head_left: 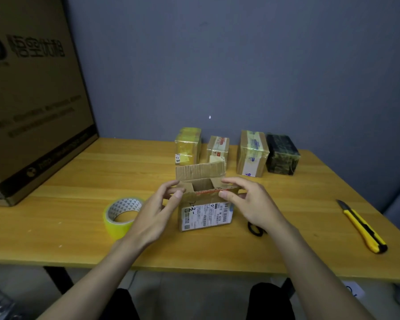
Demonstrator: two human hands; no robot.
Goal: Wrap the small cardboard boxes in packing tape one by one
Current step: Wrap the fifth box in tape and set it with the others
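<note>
Being handled at table centre: open cardboard box (204, 213), flaps up, judged light, stiff-walled, its flaps bendable. Flaps are being pinched by left hand (157, 211) at 9 o'clock and right hand (247, 204) at 3. Tape roll (121, 215) is lying at 9 o'clock. Hold is being advised at the side walls.

Open cardboard box (206, 212) stands near centre of wooden table (83, 229), far flap upright, shipping label on near face. Left hand (158, 212) and right hand (246, 202) pinch the near flap at either end. Yellow tape roll (120, 215) just left of box. Four taped boxes (237, 152) in far row. Yellow utility knife (361, 227) at right. Large carton (32, 95) far left.
</note>
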